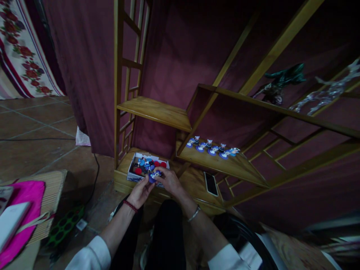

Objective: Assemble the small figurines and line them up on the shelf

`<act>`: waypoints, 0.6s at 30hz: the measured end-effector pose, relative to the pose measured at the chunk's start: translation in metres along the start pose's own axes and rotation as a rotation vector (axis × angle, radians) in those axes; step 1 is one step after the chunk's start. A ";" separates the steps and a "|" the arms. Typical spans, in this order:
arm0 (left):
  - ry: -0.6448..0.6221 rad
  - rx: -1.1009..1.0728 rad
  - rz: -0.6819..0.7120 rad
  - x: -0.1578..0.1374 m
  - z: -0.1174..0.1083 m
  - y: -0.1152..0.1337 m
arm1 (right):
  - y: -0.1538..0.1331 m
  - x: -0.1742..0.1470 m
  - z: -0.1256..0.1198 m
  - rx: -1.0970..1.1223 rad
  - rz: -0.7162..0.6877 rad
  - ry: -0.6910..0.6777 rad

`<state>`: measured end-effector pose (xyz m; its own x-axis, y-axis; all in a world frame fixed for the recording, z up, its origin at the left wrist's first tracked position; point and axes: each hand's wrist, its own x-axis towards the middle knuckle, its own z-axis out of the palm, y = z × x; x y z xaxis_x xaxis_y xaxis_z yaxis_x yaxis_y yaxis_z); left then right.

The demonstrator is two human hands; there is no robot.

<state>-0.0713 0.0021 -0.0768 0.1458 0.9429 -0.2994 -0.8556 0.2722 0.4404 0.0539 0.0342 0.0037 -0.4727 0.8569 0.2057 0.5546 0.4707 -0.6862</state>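
Note:
Between my two hands is a small figurine [154,176] with a purple-blue round base, held just over the near edge of an open box. My left hand [140,193] grips it from the left and below. From the right, the fingers of my right hand [168,180] close on its upper part. The white cardboard box [131,173] stands on the lowest shelf board and holds several more figurines with blue, red and purple bases. On the raised shelf to the right, several figurines [213,150] stand upright in two rows, those in front on purple bases.
A phone [210,183] lies on the lower board [194,183] at the right. A bare wooden shelf [157,112] juts out above the box. Green [287,77] and clear glass-like ornaments [329,90] stand on the upper right shelf. A pink mat [30,198] lies at the left.

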 end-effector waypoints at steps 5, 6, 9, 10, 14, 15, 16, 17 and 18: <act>0.037 -0.008 -0.017 -0.002 0.004 0.001 | -0.002 0.000 -0.001 0.021 0.009 -0.024; 0.049 -0.011 -0.018 -0.002 0.004 0.002 | -0.001 0.001 -0.001 0.035 0.017 -0.026; 0.072 -0.004 -0.029 -0.003 0.006 0.003 | 0.004 0.002 0.002 0.084 0.051 -0.017; 0.073 -0.002 -0.031 -0.004 0.007 0.003 | 0.006 0.002 0.003 0.096 0.061 -0.017; 0.072 0.007 -0.040 -0.005 0.008 0.005 | 0.012 0.002 0.007 0.133 0.095 -0.020; 0.074 0.008 -0.042 -0.005 0.008 0.006 | 0.013 0.002 0.008 0.140 0.103 -0.019; 0.076 0.009 -0.046 -0.006 0.009 0.006 | 0.013 0.002 0.008 0.150 0.111 -0.015; 0.077 0.009 -0.049 -0.007 0.009 0.007 | 0.014 0.002 0.009 0.162 0.119 -0.015; 0.079 0.008 -0.052 -0.007 0.009 0.007 | 0.014 0.002 0.009 0.177 0.127 -0.016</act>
<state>-0.0741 -0.0008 -0.0634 0.1501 0.9095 -0.3877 -0.8439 0.3221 0.4290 0.0545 0.0409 -0.0116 -0.4184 0.9028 0.0990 0.4826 0.3133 -0.8179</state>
